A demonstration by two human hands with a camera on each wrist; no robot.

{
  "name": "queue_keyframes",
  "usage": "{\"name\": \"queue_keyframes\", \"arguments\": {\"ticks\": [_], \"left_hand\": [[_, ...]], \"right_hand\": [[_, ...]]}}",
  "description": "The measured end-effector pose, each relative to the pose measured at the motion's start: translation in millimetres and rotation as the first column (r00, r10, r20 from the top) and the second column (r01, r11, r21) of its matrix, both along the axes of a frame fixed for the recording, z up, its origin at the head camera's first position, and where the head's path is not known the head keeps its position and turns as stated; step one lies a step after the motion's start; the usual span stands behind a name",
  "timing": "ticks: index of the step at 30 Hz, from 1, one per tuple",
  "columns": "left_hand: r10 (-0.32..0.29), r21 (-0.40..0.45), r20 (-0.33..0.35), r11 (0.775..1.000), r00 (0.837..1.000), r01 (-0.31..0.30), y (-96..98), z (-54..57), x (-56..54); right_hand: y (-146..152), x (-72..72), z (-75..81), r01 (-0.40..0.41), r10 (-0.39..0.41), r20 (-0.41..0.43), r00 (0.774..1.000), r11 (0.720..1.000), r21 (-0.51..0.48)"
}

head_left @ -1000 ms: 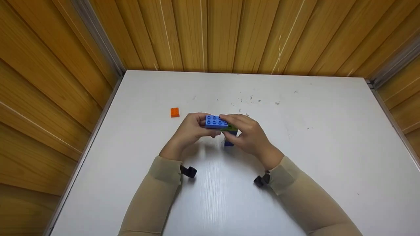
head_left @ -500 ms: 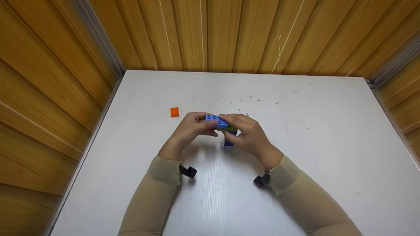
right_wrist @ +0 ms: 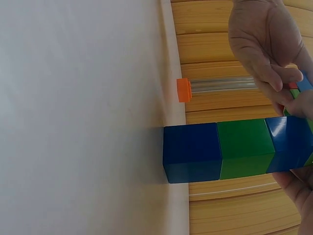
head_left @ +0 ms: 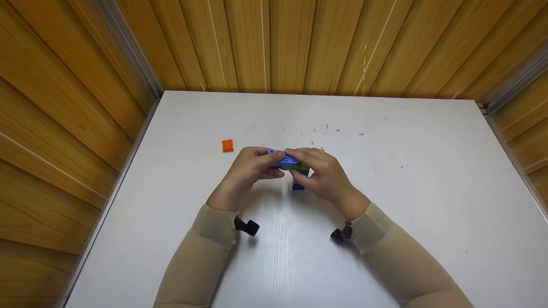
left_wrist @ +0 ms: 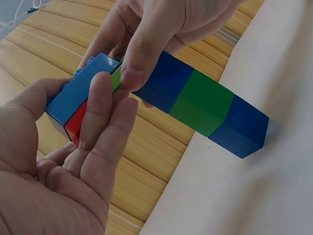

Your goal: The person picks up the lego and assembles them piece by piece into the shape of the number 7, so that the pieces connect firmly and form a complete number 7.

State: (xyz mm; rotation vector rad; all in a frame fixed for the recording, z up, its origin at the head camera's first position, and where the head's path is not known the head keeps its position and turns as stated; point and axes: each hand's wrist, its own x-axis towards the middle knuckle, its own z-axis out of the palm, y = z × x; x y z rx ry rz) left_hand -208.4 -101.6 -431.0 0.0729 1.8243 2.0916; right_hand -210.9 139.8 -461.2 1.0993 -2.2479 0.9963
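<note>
A tower of toy building bricks stands on the table, dark blue [left_wrist: 239, 126] at the bottom, then green [left_wrist: 202, 103] and dark blue [left_wrist: 166, 81]. Above these a light green brick [left_wrist: 116, 78] shows, partly covered by fingers. A light blue brick [left_wrist: 80, 93] with studs lies at the top, jutting out to the left, with a red brick [left_wrist: 76, 120] beneath its overhanging end. My left hand [head_left: 244, 177] pinches this end, thumb on the studs and fingers under the red brick. My right hand [head_left: 321, 173] grips the tower's top, thumb on the near side and fingers over it.
A small orange brick [head_left: 227, 146] lies on the white table [head_left: 406, 205], beyond and left of the hands. Wood-patterned panels [head_left: 287, 47] rise behind the table and along its sides. Small dark marks speckle the tabletop past the hands.
My left thumb has moved from the near side of the light blue brick up onto its studs, and the left fingers now show below. The right hand and tower stay in place.
</note>
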Motion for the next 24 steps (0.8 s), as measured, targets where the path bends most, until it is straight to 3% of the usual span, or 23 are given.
{"name": "queue_keyframes", "arguments": {"ticks": [15,17,20,24], "left_hand": [[0.023,-0.007,-0.006,1.000,1.000,-0.023,1.0,0.5,-0.6],[0.024,-0.013,0.000,1.000,1.000,-0.024,0.7,1.4,-0.6],[0.029,-0.030,0.007,0.999,1.000,-0.028,0.6,2.3,-0.3],[0.034,-0.062,0.020,0.998,0.999,-0.032,2.1,1.2,0.4]], "right_hand": [[-1,0.0,2.1,0.012,-0.012,-0.035,0.999,1.000,0.012],[-1,-0.9,2.5,-0.003,0.003,0.011,1.000,1.000,0.001],[3,-2.4,5.2,-0.041,0.046,0.165,0.985,0.999,-0.031],[11,-3.6,8.6,-0.061,0.086,0.386,0.918,0.995,-0.078]]}}
